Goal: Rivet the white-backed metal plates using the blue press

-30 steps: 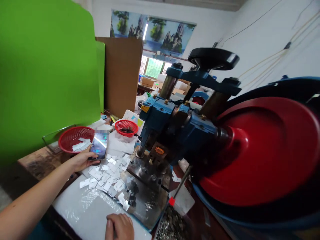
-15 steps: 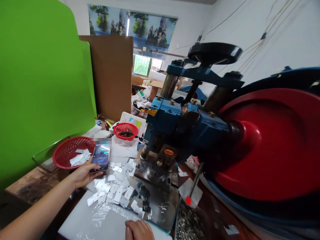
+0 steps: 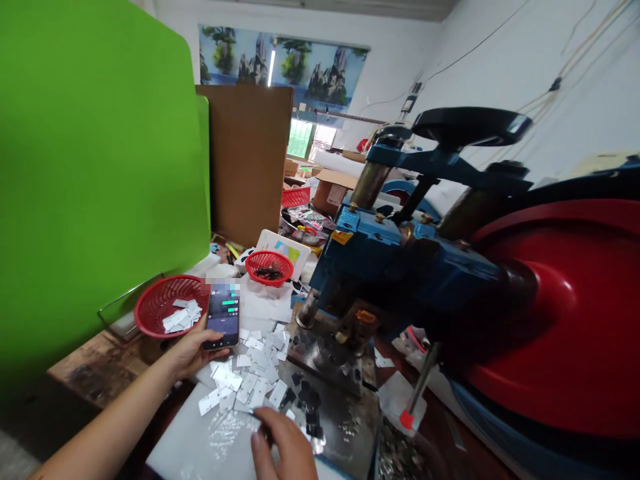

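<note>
My left hand (image 3: pixel 197 348) grips a smartphone (image 3: pixel 223 317) upright, its lit screen facing me and my thumb over the lower part. Near the bottom edge, my right hand (image 3: pixel 286 443) hovers over white foam sheeting (image 3: pixel 200 433), thumb and forefinger apart, with nothing visible between them. Its forefinger tip comes close to a loose pile of flat silvery metal plates (image 3: pixel 257 360); whether it touches one I cannot tell. More such plates (image 3: pixel 183 316) lie in a red plastic basket (image 3: pixel 150 303) left of the phone. Several dark pieces (image 3: pixel 309 400) lie on the press's metal bed (image 3: pixel 345 407).
A blue punch press (image 3: pixel 385 247) with a large red flywheel (image 3: pixel 575 313) fills the right side. A small red basket (image 3: pixel 269 267) of dark parts stands behind the plates. Beside the press are a red-tipped rod (image 3: pixel 407 417) and metal scrap (image 3: pixel 400 453). A green panel (image 3: pixel 100 167) bounds the left.
My right hand has moved up toward the plates, and its thumb and forefinger have spread. The view has shifted, so the scene sits further right. My left hand still holds the smartphone; its screen content differs.
</note>
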